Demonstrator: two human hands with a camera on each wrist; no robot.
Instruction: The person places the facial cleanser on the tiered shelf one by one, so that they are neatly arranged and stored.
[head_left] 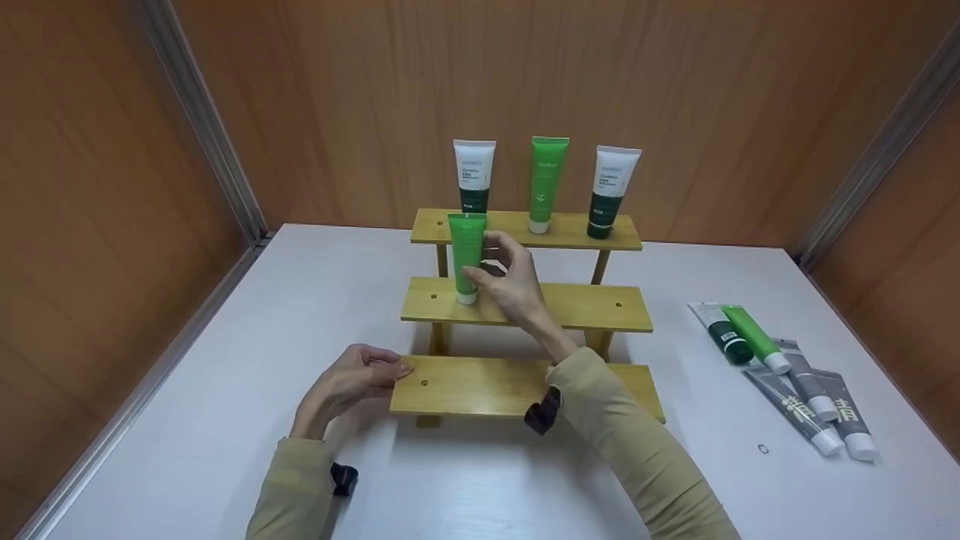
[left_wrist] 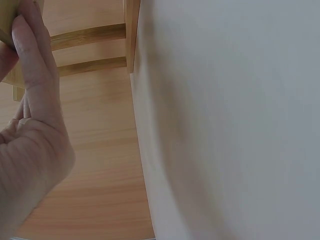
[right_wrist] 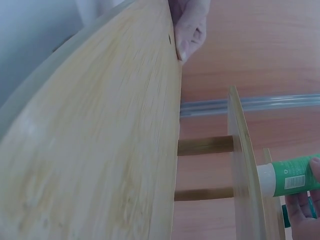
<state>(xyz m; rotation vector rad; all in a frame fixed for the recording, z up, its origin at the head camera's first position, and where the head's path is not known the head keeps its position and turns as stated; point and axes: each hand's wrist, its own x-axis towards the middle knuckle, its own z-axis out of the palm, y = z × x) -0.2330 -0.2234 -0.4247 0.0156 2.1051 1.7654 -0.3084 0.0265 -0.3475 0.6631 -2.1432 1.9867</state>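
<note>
- While gripping the bottom wooden shelf [head_left: 480,384] by its left end with the left hand [head_left: 351,379], pinches a green squeeze tube [head_left: 466,251] in the right hand [head_left: 516,283].
- Runs nearly upright in long axis, white cap [head_left: 466,298] down, at the left end of the middle shelf [head_left: 577,304]; cannot tell whether touching it.
- Lies just left of the right hand, well apart from the left.
- Has three standing tubes [head_left: 549,180] behind on the top shelf [head_left: 511,226].
- Rests on a white desk [head_left: 322,277] within wood-panelled walls [head_left: 330,112], with loose tubes [head_left: 806,380] lying rightward.
</note>
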